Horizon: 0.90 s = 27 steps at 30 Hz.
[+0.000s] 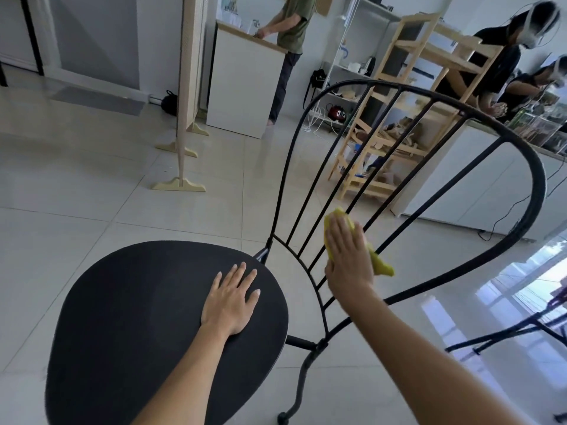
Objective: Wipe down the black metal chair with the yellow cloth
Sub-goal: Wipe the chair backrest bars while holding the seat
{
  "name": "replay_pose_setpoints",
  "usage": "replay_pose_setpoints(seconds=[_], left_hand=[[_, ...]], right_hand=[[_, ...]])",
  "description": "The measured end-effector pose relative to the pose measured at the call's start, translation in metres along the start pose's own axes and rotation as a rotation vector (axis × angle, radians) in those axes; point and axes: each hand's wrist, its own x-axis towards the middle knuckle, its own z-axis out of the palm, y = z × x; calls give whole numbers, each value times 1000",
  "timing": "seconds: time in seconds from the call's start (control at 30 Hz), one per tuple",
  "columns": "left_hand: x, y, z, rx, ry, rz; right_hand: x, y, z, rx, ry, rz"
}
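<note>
Reaching out with both arms.
Pressing left hand [231, 302] flat, fingers spread; holding right hand [348, 259] upright, fingers straight.

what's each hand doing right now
Left hand: open, flat on the seat.
Right hand: open, fingers straight, pressing the cloth against the chair back.

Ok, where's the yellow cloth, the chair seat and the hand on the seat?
yellow cloth [380, 264], head view, on its loose lower corner.
chair seat [138, 302], head view, on the bare dark middle.
left hand [231, 302], head view, on the back of the hand.
</note>
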Motion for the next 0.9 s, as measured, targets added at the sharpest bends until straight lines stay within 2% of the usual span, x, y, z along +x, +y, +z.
replay_pose_setpoints(seconds=[0.17,0.27,0.37,0.47,0.73,0.9], left_hand=[[0,0,-2,-8,-26,-6],[2,0,-2,-12,-26,-7],[0,-3,0,-11,-18,0],[-1,-3,0,3,-19,9],[-2,-1,-4,-21,-32,-11],[-1,0,-3,-18,-10,-13]], right_hand=[[-15,-70,31,-13,-137,-86],[-16,-74,33,-19,-148,-101],[-15,-64,26,-67,-189,-191],[-9,-37,12,-57,-166,-184],[19,88,-39,7,63,-5],[37,154,-62,53,105,93]])
